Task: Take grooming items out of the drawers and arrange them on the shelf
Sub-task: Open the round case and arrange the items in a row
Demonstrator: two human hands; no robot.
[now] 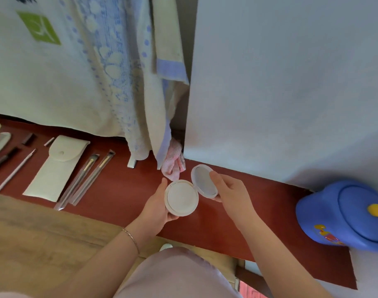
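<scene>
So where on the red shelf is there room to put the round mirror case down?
Bare red shelf lies between the wrapped brushes and the compact, and between the right hand and the blue container. Left of the brushes it is crowded.

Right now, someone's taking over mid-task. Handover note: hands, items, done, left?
Left hand holds the base of the open white compact; right hand holds its mirrored lid.
The compact is above the red shelf, not set down.
Done: cream pouch, two sleeved brushes and several slim tools lie in a row on the shelf's left part.
Left: probably close the compact and place it; drawers aren't in view.
</scene>
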